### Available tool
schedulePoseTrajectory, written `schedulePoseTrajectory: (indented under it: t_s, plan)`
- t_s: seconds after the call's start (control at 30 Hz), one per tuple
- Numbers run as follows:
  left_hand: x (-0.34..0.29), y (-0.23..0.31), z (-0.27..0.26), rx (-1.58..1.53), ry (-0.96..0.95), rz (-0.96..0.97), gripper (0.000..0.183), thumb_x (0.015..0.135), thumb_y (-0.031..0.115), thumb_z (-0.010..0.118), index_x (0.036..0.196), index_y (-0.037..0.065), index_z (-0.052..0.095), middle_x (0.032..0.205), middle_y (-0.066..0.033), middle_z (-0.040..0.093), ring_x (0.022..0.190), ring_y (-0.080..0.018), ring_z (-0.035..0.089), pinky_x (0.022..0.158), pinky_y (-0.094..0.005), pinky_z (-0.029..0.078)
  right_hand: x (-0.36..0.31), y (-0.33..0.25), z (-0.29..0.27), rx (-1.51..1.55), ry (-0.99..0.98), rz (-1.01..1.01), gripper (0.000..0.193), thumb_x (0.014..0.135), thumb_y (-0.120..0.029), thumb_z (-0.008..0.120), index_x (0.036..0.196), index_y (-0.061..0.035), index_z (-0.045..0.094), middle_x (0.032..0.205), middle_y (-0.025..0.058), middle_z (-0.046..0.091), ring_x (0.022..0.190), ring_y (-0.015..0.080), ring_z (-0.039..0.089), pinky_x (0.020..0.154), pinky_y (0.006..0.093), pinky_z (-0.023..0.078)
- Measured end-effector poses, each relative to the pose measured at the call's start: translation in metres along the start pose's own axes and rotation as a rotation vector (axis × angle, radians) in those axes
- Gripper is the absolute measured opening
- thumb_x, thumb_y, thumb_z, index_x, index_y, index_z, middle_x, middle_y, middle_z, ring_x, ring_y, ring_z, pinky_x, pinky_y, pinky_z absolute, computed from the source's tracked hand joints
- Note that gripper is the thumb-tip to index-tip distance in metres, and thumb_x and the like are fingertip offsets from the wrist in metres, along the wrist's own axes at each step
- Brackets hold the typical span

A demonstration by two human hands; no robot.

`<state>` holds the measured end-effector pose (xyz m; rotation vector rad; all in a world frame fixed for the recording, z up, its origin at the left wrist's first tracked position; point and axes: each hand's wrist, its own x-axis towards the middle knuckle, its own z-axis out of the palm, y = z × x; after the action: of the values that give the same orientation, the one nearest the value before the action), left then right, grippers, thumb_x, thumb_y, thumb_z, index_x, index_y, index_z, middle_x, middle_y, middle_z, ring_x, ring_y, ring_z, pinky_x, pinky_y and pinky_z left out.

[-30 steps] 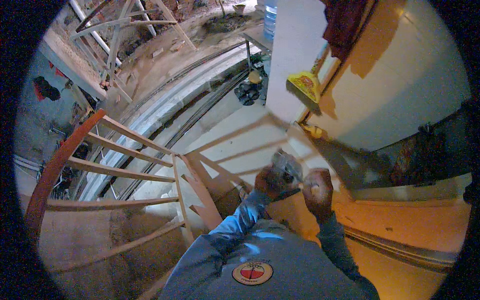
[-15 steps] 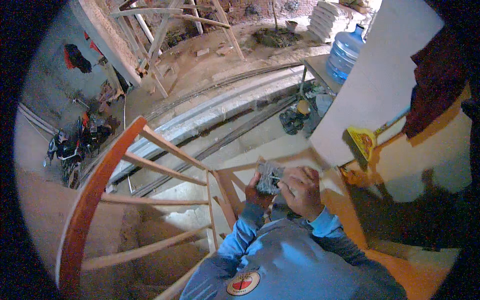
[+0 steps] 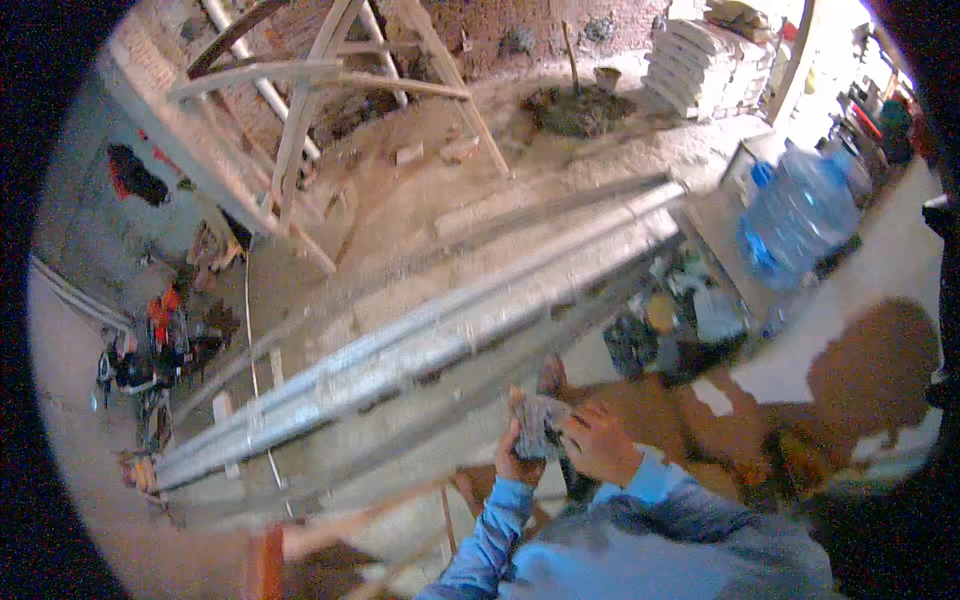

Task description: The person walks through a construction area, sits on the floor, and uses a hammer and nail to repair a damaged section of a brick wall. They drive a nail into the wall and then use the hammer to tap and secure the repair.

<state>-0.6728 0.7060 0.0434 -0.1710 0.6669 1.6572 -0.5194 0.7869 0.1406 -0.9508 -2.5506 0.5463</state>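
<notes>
Packet (image 3: 537, 428) is sitting grasped in left hand (image 3: 514, 462); right hand (image 3: 603, 447) is touching its edge, grip unclear from where I'm standing.

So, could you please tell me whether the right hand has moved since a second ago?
Yes, apparently forward: the right hand showed below the tip of the reddish handrail and now shows above it, nearer the long pale beam.

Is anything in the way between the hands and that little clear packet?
Nothing visible stands in between: the left hand holds the packet, and the right hand is close against its right side, though blur hides exactly where the fingers touch.
</notes>
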Motion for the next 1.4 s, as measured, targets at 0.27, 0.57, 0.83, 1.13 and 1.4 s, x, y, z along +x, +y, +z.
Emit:
schedulePoseTrajectory:
  t_s: [0.27,0.57,0.83,1.13,1.4]
  plan:
    - [0.210,0.100,0.161,0.010,-0.138,-0.185,0.040,0.095,0.026,0.059,0.130,0.007,0.056,0.122,-0.0089,0.065,0.112,-0.0278,0.061,0.099,-0.0452,0.047,0.226,0.098,-0.073,0.077,0.066,0.000,0.030,0.078,-0.019,0.068,0.107,-0.0116,0.064,0.097,0.0105,0.064,0.094,0.0326,0.061,0.082,0.0462,0.046]
    - [0.310,0.173,0.310,0.151,-0.160,-0.189,0.050,0.094,0.026,0.056,0.139,0.007,0.048,0.128,-0.0115,0.062,0.115,-0.0315,0.060,0.100,-0.0492,0.047,0.371,0.133,-0.151,-0.062,0.077,-0.003,0.032,0.076,-0.019,0.064,0.106,-0.0105,0.059,0.102,0.0094,0.059,0.100,0.0300,0.057,0.082,0.0435,0.046]
    - [0.498,0.183,0.342,0.169,-0.272,-0.508,0.040,0.094,0.030,0.059,0.129,0.012,0.054,0.118,-0.0091,0.065,0.105,-0.0291,0.064,0.090,-0.0473,0.053,0.486,0.226,-0.157,-0.121,0.185,0.155,0.029,0.078,-0.017,0.069,0.103,-0.0079,0.059,0.090,0.0100,0.058,0.088,0.0316,0.058,0.077,0.0430,0.047]
    - [0.769,0.208,0.443,0.146,-0.374,-0.745,0.044,0.092,0.023,0.065,0.134,0.015,0.052,0.120,-0.0080,0.064,0.105,-0.0271,0.064,0.093,-0.0472,0.054,0.702,0.352,-0.180,-0.012,0.184,0.459,0.018,0.078,-0.015,0.068,0.095,-0.0111,0.062,0.087,0.0120,0.061,0.084,0.0330,0.060,0.074,0.0438,0.049]
    - [0.873,0.271,0.559,0.149,-0.295,-0.700,0.049,0.096,0.038,0.056,0.134,0.007,0.053,0.118,-0.0139,0.066,0.105,-0.0321,0.065,0.095,-0.0482,0.052,0.848,0.428,-0.216,-0.103,0.161,0.361,0.023,0.078,-0.021,0.064,0.097,-0.0092,0.058,0.091,0.0113,0.060,0.091,0.0313,0.058,0.078,0.0431,0.049]
